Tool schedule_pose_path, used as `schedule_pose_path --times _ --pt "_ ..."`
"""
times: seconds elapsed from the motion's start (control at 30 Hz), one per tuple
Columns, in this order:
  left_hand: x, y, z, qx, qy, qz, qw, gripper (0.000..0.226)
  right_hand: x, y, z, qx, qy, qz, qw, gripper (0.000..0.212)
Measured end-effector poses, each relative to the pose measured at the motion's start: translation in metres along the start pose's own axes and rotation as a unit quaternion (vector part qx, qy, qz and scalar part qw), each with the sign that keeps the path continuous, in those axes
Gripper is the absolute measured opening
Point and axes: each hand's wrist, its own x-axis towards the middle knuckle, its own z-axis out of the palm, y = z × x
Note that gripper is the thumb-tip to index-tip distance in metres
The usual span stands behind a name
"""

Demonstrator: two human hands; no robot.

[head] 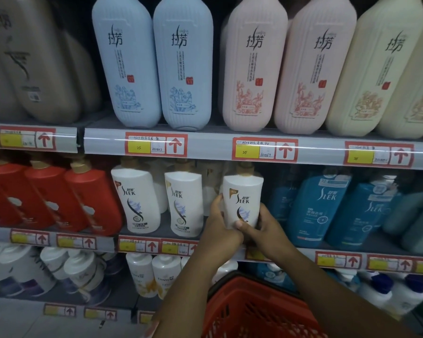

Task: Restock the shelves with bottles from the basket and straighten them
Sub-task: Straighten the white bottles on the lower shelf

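- I see both hands, left hand [219, 219] and right hand [263, 226], clamped around a white bottle [242, 201] upright on the middle shelf [303, 251].
- Red basket [259, 308] sits below; stocked store shelving fills the view.

"slek" on white bottles [242, 203] and blue bottles [320, 203], "pantene" on lower white bottle [165, 276], "25" on yellow price tags [139, 148]

Mid shelf [142, 230]: 3 red bottles [51, 196], white [137, 198], blue [315, 208].

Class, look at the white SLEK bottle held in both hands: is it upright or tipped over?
Upright. The white SLEK bottle has its gold cap on top and its label reads level, with the left hand and right hand gripping its lower half.
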Motion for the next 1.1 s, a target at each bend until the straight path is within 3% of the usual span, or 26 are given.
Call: schedule_pose_path --times 0.37,0.73,0.8,0.9,1.03,1.1 --pt "-0.004 -0.002 -0.007 0.035 0.029 0.003 0.999 0.101 0.002 -0.002 0.011 -0.028 -0.002 0.000 1.000 0.061" --pt "-0.003 -0.012 -0.022 0.042 0.003 0.031 0.999 0.091 -0.004 -0.001 0.011 -0.044 0.003 0.032 0.999 0.074" --pt "-0.005 -0.010 -0.025 0.047 0.040 0.051 0.997 0.073 -0.009 -0.003 0.014 -0.042 0.035 0.032 0.998 0.076" --pt "-0.012 -0.005 -0.036 0.050 0.184 0.098 0.977 0.049 -0.026 -0.008 0.028 -0.043 0.117 0.007 0.992 0.061" --pt "-0.023 -0.001 -0.060 -0.029 0.310 0.108 0.944 0.042 -0.058 -0.012 0.055 -0.113 0.266 -0.074 0.954 0.058" --pt "-0.026 -0.001 -0.069 -0.051 0.316 0.092 0.943 0.044 -0.069 -0.018 0.072 -0.123 0.259 -0.118 0.951 0.055"
